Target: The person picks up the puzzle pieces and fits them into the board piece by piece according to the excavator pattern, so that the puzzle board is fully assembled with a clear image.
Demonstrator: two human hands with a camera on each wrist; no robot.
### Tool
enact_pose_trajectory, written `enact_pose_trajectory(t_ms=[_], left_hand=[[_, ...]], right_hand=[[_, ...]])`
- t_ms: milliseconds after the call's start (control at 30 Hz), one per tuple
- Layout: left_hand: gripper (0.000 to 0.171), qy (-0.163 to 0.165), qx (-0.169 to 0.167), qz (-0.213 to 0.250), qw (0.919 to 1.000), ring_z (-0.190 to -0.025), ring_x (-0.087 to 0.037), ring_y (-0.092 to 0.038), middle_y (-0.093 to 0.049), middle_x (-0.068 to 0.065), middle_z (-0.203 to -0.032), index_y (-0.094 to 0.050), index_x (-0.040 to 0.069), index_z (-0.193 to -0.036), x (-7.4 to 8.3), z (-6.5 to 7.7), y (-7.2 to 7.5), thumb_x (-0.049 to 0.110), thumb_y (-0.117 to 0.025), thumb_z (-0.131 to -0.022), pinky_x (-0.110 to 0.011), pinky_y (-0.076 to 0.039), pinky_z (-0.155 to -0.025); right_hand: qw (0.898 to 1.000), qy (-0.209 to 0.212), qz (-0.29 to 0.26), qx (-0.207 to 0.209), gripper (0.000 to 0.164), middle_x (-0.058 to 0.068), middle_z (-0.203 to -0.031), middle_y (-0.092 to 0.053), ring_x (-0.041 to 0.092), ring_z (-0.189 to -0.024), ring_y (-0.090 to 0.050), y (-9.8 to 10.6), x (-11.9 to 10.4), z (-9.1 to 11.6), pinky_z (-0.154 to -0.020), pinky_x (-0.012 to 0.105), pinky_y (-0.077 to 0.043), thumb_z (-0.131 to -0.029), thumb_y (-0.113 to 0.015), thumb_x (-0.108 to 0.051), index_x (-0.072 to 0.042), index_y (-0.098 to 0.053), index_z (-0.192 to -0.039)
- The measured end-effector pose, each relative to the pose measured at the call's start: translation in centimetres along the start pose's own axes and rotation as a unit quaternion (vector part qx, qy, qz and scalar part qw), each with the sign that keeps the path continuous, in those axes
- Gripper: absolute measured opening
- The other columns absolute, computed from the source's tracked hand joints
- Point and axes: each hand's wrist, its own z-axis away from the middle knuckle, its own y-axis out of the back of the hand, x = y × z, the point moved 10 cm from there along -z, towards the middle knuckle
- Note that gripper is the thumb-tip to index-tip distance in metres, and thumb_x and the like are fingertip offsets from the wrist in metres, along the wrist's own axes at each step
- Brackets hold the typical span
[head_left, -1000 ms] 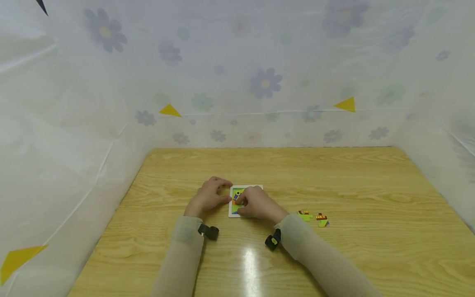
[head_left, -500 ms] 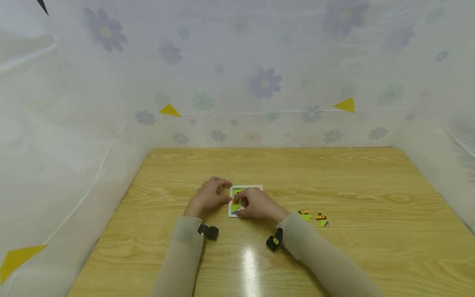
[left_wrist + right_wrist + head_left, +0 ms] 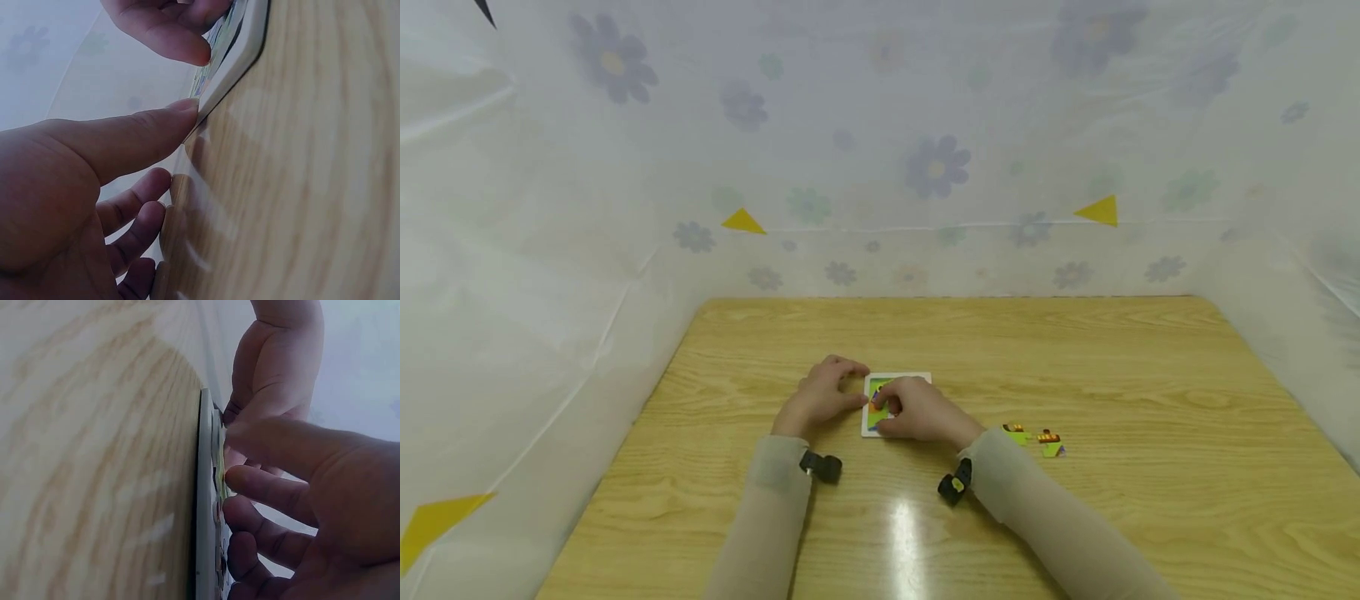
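A small puzzle tray (image 3: 866, 421) with a white rim lies on the table, its picture lime green, orange and blue. My left hand (image 3: 823, 393) is at its left side; in the left wrist view the thumb (image 3: 159, 128) touches the rim and the other fingers are spread and loosely bent. My right hand (image 3: 921, 412) is over the tray, thumb and index finger bent down onto a yellow-green puzzle piece (image 3: 220, 469), which they pinch at the tray's surface. The right hand hides the tray's right half and most of that piece.
Loose puzzle pieces, one green and brown (image 3: 1017, 435) and others red-brown and green (image 3: 1051, 443), lie right of the tray, beside the right sleeve. A white flowered sheet (image 3: 880, 150) encloses the wooden table (image 3: 1112, 517) at the back and sides.
The right index finger has shifted slightly over the tray's left part, and the space between it and the thumb has changed. The left hand, the tray and the loose pieces stay put.
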Motion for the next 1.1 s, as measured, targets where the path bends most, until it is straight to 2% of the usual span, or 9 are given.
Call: enact_pose_trajectory(t_ms=[300,533,733,933,1100], left_hand=[[0.044,0.005,0.001,-0.004,1.0,-0.126,-0.033,-0.044,-0.052,-0.005,-0.135,-0.064,0.022,-0.131,-0.11,-0.03,0.01,0.029,-0.076,-0.089,-0.057,-0.032,-0.101],[0.049,0.005,-0.002,-0.003,1.0,-0.127,-0.032,-0.043,-0.051,-0.004,-0.135,-0.063,0.023,-0.132,-0.1,0.01,-0.06,0.033,-0.078,-0.086,-0.055,-0.033,-0.102],[0.059,0.002,-0.016,-0.003,0.9999,-0.129,-0.032,-0.041,-0.048,-0.003,-0.138,-0.061,0.022,-0.134,0.0,0.04,-0.18,0.037,-0.082,-0.081,-0.056,-0.034,-0.102],[0.061,0.008,-0.023,-0.013,0.9996,-0.13,-0.032,-0.04,-0.048,-0.003,-0.14,-0.06,0.023,-0.135,-0.1,-0.04,-0.28,0.04,-0.082,-0.081,-0.056,-0.033,-0.103],[0.063,0.006,-0.024,-0.017,0.9995,-0.13,-0.032,-0.04,-0.047,-0.003,-0.14,-0.059,0.023,-0.135,-0.17,-0.1,-0.37,0.042,-0.083,-0.08,-0.057,-0.033,-0.103]], right_hand=[[0.999,-0.014,0.025,0.018,0.012,-0.004,-0.07,-0.057,0.009,-0.062,-0.047,0.15,0.21,-0.08,-0.06,0.027,-0.042,-0.084,-0.078,-0.012,-0.011,-0.074,-0.096],[0.999,-0.012,0.023,0.025,0.01,-0.003,-0.069,-0.057,0.011,-0.062,-0.048,0.32,0.0,-0.04,-0.06,0.029,-0.042,-0.084,-0.078,-0.011,-0.01,-0.073,-0.092],[0.999,-0.003,0.023,0.022,0.01,-0.003,-0.067,-0.055,0.01,-0.06,-0.046,0.29,0.04,-0.04,-0.059,0.029,-0.04,-0.085,-0.077,-0.012,-0.01,-0.073,-0.094],[1.0,0.001,-0.006,0.007,0.013,-0.002,-0.068,-0.056,0.01,-0.06,-0.046,0.35,0.18,0.23,-0.06,0.029,-0.042,-0.086,-0.075,-0.008,-0.008,-0.074,-0.099],[1.0,-0.001,-0.003,0.009,0.013,-0.003,-0.067,-0.056,0.009,-0.06,-0.047,0.4,0.2,0.29,-0.06,0.028,-0.043,-0.085,-0.076,-0.009,-0.008,-0.074,-0.098]])
